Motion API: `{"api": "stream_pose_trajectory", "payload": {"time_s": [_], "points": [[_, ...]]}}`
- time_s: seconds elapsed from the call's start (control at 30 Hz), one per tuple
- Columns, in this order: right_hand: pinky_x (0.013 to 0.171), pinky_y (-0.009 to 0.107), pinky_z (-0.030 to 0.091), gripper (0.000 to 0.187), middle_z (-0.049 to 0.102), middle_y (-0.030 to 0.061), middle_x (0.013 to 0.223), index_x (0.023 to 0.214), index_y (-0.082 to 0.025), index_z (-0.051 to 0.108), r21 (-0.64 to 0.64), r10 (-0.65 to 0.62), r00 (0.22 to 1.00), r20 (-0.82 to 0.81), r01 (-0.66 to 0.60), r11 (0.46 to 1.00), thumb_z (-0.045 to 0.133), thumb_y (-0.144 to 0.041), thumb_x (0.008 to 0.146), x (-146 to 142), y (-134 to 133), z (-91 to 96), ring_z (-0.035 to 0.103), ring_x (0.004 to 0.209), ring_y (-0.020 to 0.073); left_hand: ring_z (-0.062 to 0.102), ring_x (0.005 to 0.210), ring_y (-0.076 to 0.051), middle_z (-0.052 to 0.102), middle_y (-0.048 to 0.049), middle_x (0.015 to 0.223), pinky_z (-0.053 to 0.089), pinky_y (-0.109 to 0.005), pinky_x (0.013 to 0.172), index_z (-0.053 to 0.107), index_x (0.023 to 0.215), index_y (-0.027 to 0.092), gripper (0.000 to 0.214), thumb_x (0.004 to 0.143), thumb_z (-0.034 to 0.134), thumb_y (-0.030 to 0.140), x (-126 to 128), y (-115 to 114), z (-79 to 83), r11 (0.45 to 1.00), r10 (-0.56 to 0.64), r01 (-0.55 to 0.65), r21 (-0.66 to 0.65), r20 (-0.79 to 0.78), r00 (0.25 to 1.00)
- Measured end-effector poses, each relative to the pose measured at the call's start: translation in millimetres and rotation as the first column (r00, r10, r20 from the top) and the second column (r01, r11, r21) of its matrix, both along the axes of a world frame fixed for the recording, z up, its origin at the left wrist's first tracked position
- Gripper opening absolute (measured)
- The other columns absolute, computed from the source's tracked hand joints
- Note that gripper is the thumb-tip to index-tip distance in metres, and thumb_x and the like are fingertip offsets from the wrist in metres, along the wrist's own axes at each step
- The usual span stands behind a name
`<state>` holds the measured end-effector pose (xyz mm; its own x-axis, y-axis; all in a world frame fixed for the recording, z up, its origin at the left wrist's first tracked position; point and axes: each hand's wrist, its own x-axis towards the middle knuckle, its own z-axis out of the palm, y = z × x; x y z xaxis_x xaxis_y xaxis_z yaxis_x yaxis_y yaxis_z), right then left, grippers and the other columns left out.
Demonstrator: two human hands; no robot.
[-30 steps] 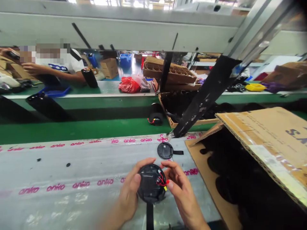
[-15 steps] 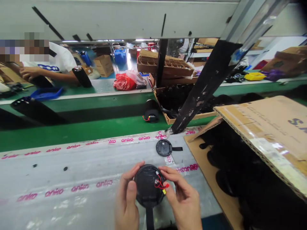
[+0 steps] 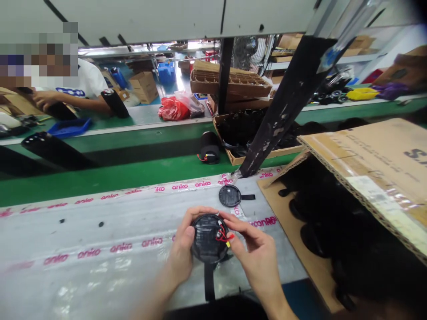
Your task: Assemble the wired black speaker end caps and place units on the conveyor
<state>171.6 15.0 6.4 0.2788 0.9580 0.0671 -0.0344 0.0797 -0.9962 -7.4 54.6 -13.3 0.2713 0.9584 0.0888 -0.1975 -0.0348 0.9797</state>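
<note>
Between my two hands is a round black plastic cap (image 3: 207,242) with a black strap (image 3: 209,282) hanging from its near side. Its hollow inner face is turned up toward me. My left hand (image 3: 185,242) wraps round the left and far rim. My right hand (image 3: 255,244) grips the right rim, its thumb at a small red-wired connector lead (image 3: 223,234) with a yellow end. On the bench beyond lies a second round black cap (image 3: 230,196), its strap pointing right.
An open carton (image 3: 370,169) of black parts stands at the right. A slanted black post (image 3: 278,115) rises behind the bench (image 3: 140,271). On the green conveyor (image 3: 150,166) lie a black cylinder (image 3: 210,149) and other black tubes. A co-worker (image 3: 90,84) sits across at left.
Both hands have shifted slightly up in view with the cap. My left fingers now reach farther over its far rim. The surroundings shift a little as the camera moves.
</note>
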Motion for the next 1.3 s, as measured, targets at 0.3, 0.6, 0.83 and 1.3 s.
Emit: {"api": "stream_pose_trajectory", "payload": {"time_s": [0.3,0.6,0.83,1.3], "points": [[0.120,0.057,0.052,0.037,0.075,0.0079,0.144,0.135,-0.035,0.079,-0.055,0.035,0.998,0.045,-0.032,0.998,0.076,-0.040,0.098,-2.9,-36.5,-7.8,0.069,0.139,0.0341,0.068,0.128,-0.032,0.071,-0.0101,0.144,0.050,-0.041,0.112,0.067,0.143,0.023,0.059,0.111,0.036,0.062,-0.9,-5.7,8.2,0.993,-0.119,0.119,0.003,-0.050,0.992],[0.114,0.049,0.059,0.037,0.080,0.0127,0.136,0.123,-0.028,0.083,-0.094,0.003,0.996,-0.086,-0.011,0.996,0.085,-0.046,0.091,-7.3,-25.6,-7.9,0.076,0.128,0.0319,0.041,0.161,-0.029,0.045,-0.0038,0.174,0.027,-0.048,0.136,0.042,0.168,0.032,0.056,0.114,0.042,0.050,-51.0,30.8,58.4,0.824,-0.547,0.560,-0.089,-0.387,0.743],[0.117,0.051,0.056,0.039,0.080,0.0125,0.136,0.125,-0.027,0.084,-0.130,0.049,0.998,-0.043,-0.054,0.990,0.084,-0.046,0.091,4.3,-27.9,-14.5,0.074,0.131,0.0348,0.069,0.135,-0.037,0.070,-0.0113,0.151,0.052,-0.047,0.116,0.053,0.160,0.030,0.101,0.072,0.098,0.051,-47.4,57.8,58.8,0.731,-0.426,0.660,0.173,-0.639,0.640],[0.118,0.054,0.056,0.052,0.079,0.0112,0.135,0.130,-0.025,0.083,-0.206,-0.055,0.998,0.033,0.061,0.977,0.083,-0.058,0.090,-11.4,-36.5,-10.3,0.073,0.133,0.0390,0.069,0.126,-0.030,0.077,-0.0075,0.134,0.047,-0.042,0.118,0.075,0.129,0.024,0.051,0.114,0.035,0.052,5.8,-13.5,19.3,0.999,0.013,-0.018,-0.039,-0.128,0.992]]}}
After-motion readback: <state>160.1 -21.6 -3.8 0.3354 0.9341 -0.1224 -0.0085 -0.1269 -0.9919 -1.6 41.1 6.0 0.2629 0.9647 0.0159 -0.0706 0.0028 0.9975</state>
